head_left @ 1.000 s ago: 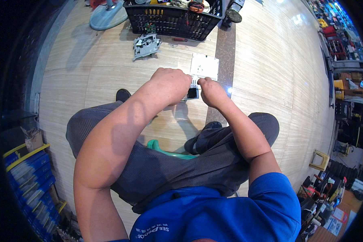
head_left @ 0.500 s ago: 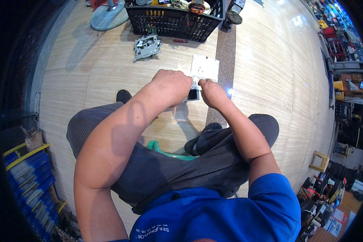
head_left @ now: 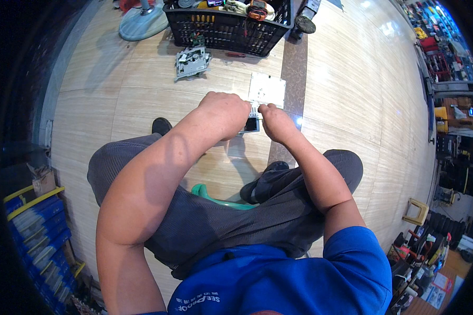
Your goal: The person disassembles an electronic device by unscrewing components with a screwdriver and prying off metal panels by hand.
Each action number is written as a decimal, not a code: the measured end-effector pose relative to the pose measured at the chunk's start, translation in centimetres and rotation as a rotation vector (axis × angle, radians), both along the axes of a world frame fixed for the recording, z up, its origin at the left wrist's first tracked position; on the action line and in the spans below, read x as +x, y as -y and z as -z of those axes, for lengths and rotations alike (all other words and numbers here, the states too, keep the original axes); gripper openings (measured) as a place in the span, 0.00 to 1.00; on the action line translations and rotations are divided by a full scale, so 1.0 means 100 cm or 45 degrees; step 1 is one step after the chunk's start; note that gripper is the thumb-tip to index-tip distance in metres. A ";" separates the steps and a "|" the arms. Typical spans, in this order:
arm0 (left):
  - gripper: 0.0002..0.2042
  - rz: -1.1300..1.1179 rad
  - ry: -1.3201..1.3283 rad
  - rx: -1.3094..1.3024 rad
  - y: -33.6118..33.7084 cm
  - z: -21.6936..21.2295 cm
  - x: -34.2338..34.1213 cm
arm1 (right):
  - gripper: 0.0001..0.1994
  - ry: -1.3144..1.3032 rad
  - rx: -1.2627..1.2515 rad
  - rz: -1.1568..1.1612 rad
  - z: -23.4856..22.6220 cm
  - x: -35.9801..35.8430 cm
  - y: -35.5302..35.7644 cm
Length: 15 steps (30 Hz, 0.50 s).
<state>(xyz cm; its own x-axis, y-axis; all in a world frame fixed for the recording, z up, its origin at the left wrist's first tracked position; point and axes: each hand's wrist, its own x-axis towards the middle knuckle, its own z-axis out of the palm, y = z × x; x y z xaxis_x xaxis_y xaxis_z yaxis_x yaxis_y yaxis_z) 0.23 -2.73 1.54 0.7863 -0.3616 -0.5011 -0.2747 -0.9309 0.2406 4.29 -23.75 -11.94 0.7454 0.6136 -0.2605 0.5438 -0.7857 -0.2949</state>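
Ahead of my knees, my left hand [head_left: 223,114] is closed against the left side of a small metal unit with a slotted silver face [head_left: 254,110] and a dark lower part [head_left: 252,125]. My right hand [head_left: 275,121] meets the same unit from the right, its thumb and fingers pinched together at the slotted edge. Whether a small tool is in that pinch cannot be made out. Most of my left fingers are hidden behind the back of the hand. Just beyond the unit lies a flat, pale metal cover plate [head_left: 268,89] on the floor.
A grey disassembled metal mechanism [head_left: 192,62] lies farther left on the tiled floor [head_left: 347,105]. Behind it stands a black plastic crate [head_left: 226,32] of tools, with a red-handled tool [head_left: 235,54] in front. A round stand base [head_left: 143,23] is far left; blue bins [head_left: 39,231] are near left.
Both hands stay at the metal unit in nearly the same pose. The view has shifted very slightly, and nothing has visibly been taken up or let go.
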 end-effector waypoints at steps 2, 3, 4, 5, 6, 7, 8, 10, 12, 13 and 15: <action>0.13 0.004 -0.001 0.008 0.000 0.000 0.000 | 0.08 0.005 0.005 0.007 -0.001 0.000 0.000; 0.13 0.004 -0.002 0.006 0.000 0.000 0.000 | 0.08 0.002 0.010 0.003 -0.001 -0.001 0.000; 0.13 0.005 -0.003 0.005 0.000 0.000 0.000 | 0.08 0.003 0.019 -0.002 -0.002 -0.001 0.000; 0.13 0.005 -0.004 0.003 0.000 0.000 0.000 | 0.08 0.003 0.028 -0.007 -0.002 -0.001 0.000; 0.13 0.005 -0.006 0.002 0.000 0.000 0.000 | 0.08 0.000 0.023 -0.012 -0.003 -0.001 0.000; 0.13 0.005 -0.009 0.001 0.000 0.000 0.001 | 0.09 -0.003 0.017 -0.017 -0.003 -0.001 0.000; 0.13 0.005 -0.011 0.000 0.000 0.000 0.001 | 0.09 -0.006 0.012 -0.022 -0.004 -0.001 0.001; 0.13 0.002 -0.010 -0.005 0.000 0.000 0.001 | 0.09 -0.011 0.022 -0.025 -0.004 -0.001 0.001; 0.12 0.000 0.012 -0.003 0.000 0.000 0.000 | 0.09 -0.013 0.025 -0.025 -0.004 -0.001 0.001; 0.12 -0.001 0.034 0.000 0.001 0.000 0.000 | 0.09 -0.011 0.023 -0.024 -0.004 0.000 0.001; 0.14 -0.006 0.054 0.004 0.001 0.000 -0.001 | 0.09 -0.006 0.015 -0.023 -0.003 0.000 0.001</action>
<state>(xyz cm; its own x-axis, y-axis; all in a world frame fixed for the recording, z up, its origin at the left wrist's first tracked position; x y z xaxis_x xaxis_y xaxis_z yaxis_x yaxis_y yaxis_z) 0.09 -2.84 1.53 0.8083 -0.3565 -0.4685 -0.2803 -0.9329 0.2262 4.26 -23.84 -11.60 0.7330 0.6300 -0.2566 0.5563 -0.7722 -0.3069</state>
